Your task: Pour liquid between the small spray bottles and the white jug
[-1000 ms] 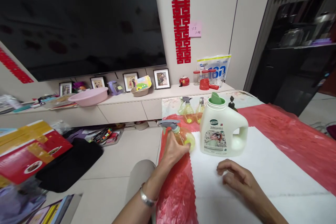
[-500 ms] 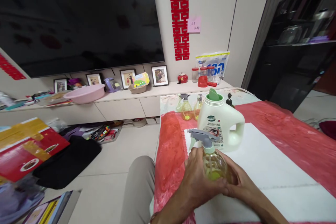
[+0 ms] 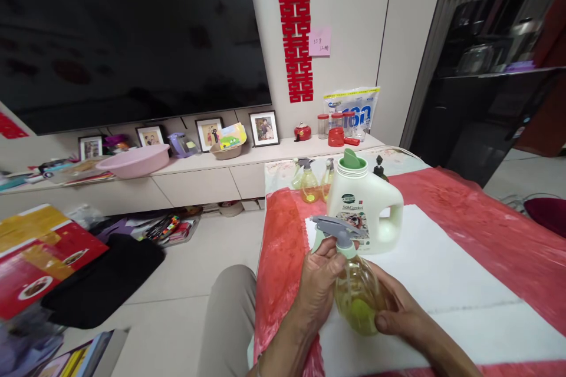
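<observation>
Between my two hands is a clear yellowish spray bottle (image 3: 360,297) with a grey spray head and a pale green collar, tilted a little. My left hand (image 3: 321,277) grips it at the neck, the thumb near the collar and fingers behind the trigger. Round the lower right side of the body, my right hand (image 3: 398,309) is closed with its thumb at the front. Just behind stands a large pale jug (image 3: 371,206) with a side handle, a label and a green spout in its uncapped mouth.
Two more spray bottles (image 3: 309,184) stand at the table's far left. A white sheet (image 3: 464,288) lies over the red table cover (image 3: 477,206). A dark pump bottle (image 3: 379,168) is behind the jug. The long cabinet beyond carries jars, frames and a pink basin (image 3: 135,162).
My left hand has shifted from the bottle's body up to its neck. The bottle now shows more of its body, and the view has turned slightly right.
</observation>
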`<state>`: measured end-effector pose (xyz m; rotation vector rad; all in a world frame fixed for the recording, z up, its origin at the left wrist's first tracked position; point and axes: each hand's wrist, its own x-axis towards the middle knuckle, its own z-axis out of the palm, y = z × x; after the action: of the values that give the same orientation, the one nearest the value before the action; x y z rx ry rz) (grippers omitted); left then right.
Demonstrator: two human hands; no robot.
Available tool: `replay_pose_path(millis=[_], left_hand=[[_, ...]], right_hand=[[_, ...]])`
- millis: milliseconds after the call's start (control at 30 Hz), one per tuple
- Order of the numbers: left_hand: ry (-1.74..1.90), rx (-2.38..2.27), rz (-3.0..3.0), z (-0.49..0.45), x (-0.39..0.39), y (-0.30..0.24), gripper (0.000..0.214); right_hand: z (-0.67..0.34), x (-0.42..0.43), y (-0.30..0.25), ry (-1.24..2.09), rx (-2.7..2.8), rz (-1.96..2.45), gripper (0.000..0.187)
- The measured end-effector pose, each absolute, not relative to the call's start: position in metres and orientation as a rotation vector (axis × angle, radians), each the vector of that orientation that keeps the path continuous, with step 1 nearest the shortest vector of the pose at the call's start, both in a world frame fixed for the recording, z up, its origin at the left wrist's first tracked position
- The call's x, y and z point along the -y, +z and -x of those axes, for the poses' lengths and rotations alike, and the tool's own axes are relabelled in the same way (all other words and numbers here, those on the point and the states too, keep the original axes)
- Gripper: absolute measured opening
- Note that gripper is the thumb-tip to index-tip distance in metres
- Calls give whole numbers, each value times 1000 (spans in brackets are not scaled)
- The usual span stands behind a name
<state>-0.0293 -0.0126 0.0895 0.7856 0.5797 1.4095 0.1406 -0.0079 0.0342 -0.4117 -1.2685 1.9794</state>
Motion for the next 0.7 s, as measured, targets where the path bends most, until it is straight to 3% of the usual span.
replay_pose_path(millis=[467, 700], left_hand=[[1583, -609, -701, 25, 12, 97, 54], [1628, -668, -605, 22, 12, 100, 61]], right_hand=[[-139, 10, 44, 1881, 1355, 495, 105], [-142, 8, 42, 1746, 1461, 597, 93]])
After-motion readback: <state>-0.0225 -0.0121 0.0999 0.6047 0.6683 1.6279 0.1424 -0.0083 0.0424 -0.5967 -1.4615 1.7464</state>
